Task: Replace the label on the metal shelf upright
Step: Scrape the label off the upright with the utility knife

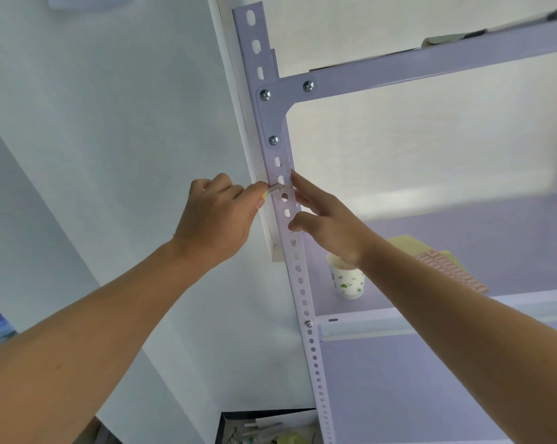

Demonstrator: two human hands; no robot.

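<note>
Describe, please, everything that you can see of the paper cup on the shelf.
The paper cup is white with small green prints on its side, and it looks like thin paper with a rolled rim. It stands upright and open on the pale shelf board, just right of the perforated metal upright. The right forearm crosses in front and hides part of its rim, so whether anything is inside cannot be told. Nothing visibly touches it except the board beneath.
</note>
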